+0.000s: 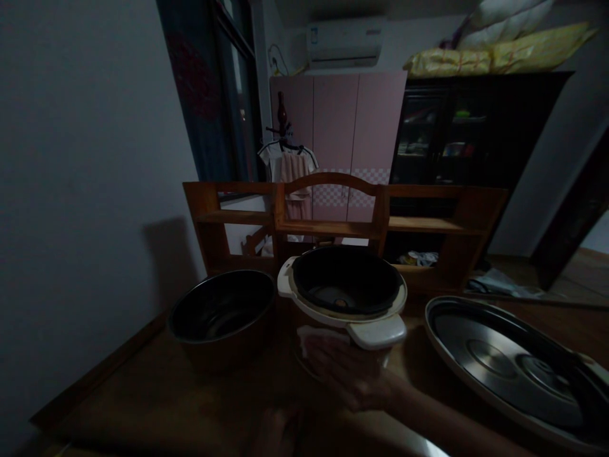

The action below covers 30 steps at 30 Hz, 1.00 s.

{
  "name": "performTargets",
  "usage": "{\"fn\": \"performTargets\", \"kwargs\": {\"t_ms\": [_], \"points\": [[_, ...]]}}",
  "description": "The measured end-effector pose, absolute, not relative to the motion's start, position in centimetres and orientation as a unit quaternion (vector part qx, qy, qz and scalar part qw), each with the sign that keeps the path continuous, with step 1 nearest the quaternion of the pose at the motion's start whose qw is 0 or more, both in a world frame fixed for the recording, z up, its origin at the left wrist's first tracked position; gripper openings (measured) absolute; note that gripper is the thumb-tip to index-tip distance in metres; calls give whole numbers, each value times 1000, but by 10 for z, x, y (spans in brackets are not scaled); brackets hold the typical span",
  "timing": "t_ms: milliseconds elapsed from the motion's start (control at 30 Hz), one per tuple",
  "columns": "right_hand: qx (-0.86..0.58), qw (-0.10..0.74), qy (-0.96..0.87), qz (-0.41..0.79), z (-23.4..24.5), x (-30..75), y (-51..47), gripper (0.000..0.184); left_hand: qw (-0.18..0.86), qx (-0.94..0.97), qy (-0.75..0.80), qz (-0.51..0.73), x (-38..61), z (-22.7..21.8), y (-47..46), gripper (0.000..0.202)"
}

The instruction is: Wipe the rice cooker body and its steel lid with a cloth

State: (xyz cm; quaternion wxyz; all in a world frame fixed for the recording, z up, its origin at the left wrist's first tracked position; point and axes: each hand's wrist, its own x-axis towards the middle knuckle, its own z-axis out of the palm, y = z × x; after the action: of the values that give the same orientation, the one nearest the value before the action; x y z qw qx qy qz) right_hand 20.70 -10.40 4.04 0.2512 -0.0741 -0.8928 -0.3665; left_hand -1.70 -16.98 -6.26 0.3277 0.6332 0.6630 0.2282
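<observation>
A rice cooker body (383,331) with white handles stands on the wooden table, its dark inside showing from above. My right hand (345,374) reaches in from the lower right and presses a pale cloth (309,332) against the front of the cooker; the fingers lie over the cloth. Low in the view is my left hand (278,431), resting on or just above the table, dim and partly cut off, so its fingers are hard to make out. Left of the cooker sits the dark inner pot (223,317). The cooker's lid (495,362) lies at the right, metal inner face up.
A wooden shelf rack (333,227) rises along the table's far side, behind the cooker. The wall (95,190) closes off the left side. Farther back are a pink wardrobe (335,127), a dark cabinet (476,139) and clothes (292,166) on a stand. The room is dim.
</observation>
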Motion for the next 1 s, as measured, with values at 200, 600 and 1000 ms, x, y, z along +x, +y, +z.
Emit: {"fn": "performTargets", "kwargs": {"t_ms": [200,600,1000], "points": [[-94,265,-886,-369,18,166,-89,43,303,633,681,209,-17,-61,-171,36],[-72,205,-923,-318,-31,199,-109,37,294,622,696,206,-20,-76,-174,43],[-59,199,-930,-305,30,249,-106,42,317,632,669,227,-12,-50,-174,32]]}}
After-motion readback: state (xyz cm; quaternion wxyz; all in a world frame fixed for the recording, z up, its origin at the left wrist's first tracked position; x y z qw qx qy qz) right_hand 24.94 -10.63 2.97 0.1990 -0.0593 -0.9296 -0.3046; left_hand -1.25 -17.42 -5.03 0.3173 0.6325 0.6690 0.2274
